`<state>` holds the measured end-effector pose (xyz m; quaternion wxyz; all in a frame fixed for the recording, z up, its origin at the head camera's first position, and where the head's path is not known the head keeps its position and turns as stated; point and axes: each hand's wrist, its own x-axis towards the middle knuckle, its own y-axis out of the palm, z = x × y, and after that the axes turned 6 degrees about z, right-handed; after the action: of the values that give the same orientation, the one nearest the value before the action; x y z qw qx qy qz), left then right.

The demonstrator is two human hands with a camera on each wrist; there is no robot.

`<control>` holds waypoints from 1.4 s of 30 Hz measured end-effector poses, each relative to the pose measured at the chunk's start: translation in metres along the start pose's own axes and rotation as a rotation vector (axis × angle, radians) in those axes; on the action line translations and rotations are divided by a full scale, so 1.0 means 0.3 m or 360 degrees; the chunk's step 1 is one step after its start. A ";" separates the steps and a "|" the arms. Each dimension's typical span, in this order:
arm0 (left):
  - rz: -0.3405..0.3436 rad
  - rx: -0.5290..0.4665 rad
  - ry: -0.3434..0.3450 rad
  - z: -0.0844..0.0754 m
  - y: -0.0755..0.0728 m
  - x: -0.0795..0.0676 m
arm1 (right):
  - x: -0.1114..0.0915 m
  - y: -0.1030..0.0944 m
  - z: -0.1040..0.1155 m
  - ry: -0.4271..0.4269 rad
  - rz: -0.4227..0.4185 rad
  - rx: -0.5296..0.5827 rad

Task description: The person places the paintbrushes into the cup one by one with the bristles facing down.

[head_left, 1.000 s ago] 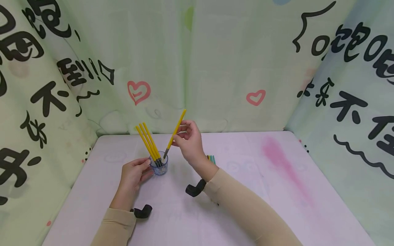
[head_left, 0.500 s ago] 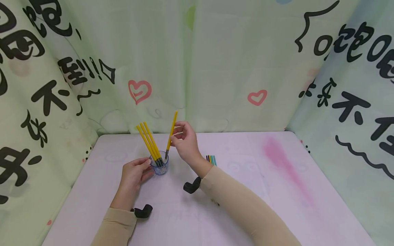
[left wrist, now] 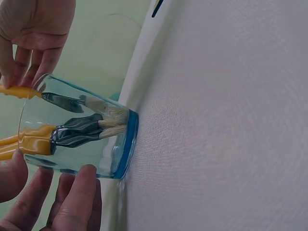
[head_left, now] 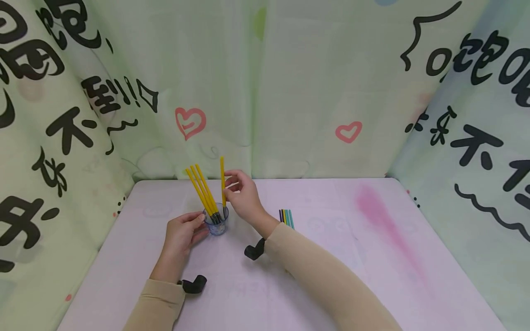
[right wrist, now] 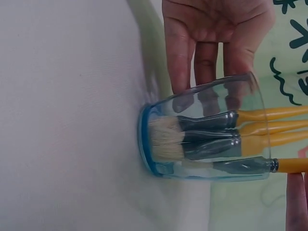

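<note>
A clear glass cup [head_left: 216,229] with a blue base stands upright on the table. My left hand [head_left: 182,235] holds its left side, thumb near the rim and fingers along the wall. Three yellow-handled paintbrushes [head_left: 204,191] lean left in the cup, bristles down, as the right wrist view also shows. My right hand [head_left: 244,196] pinches another yellow-handled paintbrush [head_left: 222,177] by the handle, nearly upright. In the left wrist view this brush's pale bristles [left wrist: 113,111] are inside the cup, close to its bottom.
Several thin sticks [head_left: 286,218], dark, yellow and teal, lie on the table to the right, partly hidden by my right forearm. The pale pink table [head_left: 331,276] has a pink smear. Patterned curtains [head_left: 290,82] stand behind and at both sides.
My right hand has moved left and slightly down with its paintbrush, which has gone from tilted right to nearly upright and deeper into the cup. My left hand stays at the cup.
</note>
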<state>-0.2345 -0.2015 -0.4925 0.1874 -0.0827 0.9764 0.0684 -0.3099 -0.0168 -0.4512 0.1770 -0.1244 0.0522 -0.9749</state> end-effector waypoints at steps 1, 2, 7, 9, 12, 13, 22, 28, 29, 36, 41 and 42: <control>0.0003 -0.0001 0.0005 0.000 0.002 0.000 | 0.000 0.001 -0.004 0.0000 0.0004 -0.0010; 0.0009 -0.0001 0.0009 0.001 0.004 -0.001 | 0.000 0.001 -0.008 0.0000 0.0006 -0.0020; 0.0011 0.0002 0.0006 0.001 0.011 -0.004 | 0.000 0.006 -0.027 0.0053 0.0008 -0.0058; 0.0006 0.0001 0.0003 0.002 0.013 -0.003 | 0.000 0.011 -0.033 0.0088 0.0007 -0.0070; 0.0010 -0.0003 0.0003 0.002 0.015 -0.001 | 0.002 0.018 -0.041 0.0124 0.0000 -0.0097; 0.0010 -0.0004 0.0003 0.002 0.016 -0.001 | 0.003 0.020 -0.043 0.0131 -0.0005 -0.0111; 0.0011 0.0033 -0.0014 0.003 0.020 0.001 | -0.009 0.024 -0.052 0.0204 0.0086 -0.0303; 0.0019 0.0024 -0.0016 0.004 0.016 0.002 | -0.032 -0.001 -0.065 0.0160 0.0069 -0.0237; 0.0024 0.0017 -0.0012 0.005 0.015 0.002 | -0.036 -0.008 -0.067 0.0147 0.0066 -0.0234; 0.0035 -0.0024 -0.0004 0.002 0.010 -0.001 | -0.058 -0.043 -0.083 0.0150 0.0047 -0.0208; 0.0023 -0.0051 0.0001 -0.001 0.004 -0.003 | -0.076 -0.055 -0.087 0.0209 0.0036 -0.0224; 0.0023 -0.0049 0.0002 0.000 0.003 -0.002 | -0.082 -0.058 -0.086 0.0221 0.0034 -0.0225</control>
<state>-0.2341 -0.2004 -0.4921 0.1849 -0.0785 0.9759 0.0848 -0.3002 0.0098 -0.4792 0.1740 -0.0680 0.1344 -0.9732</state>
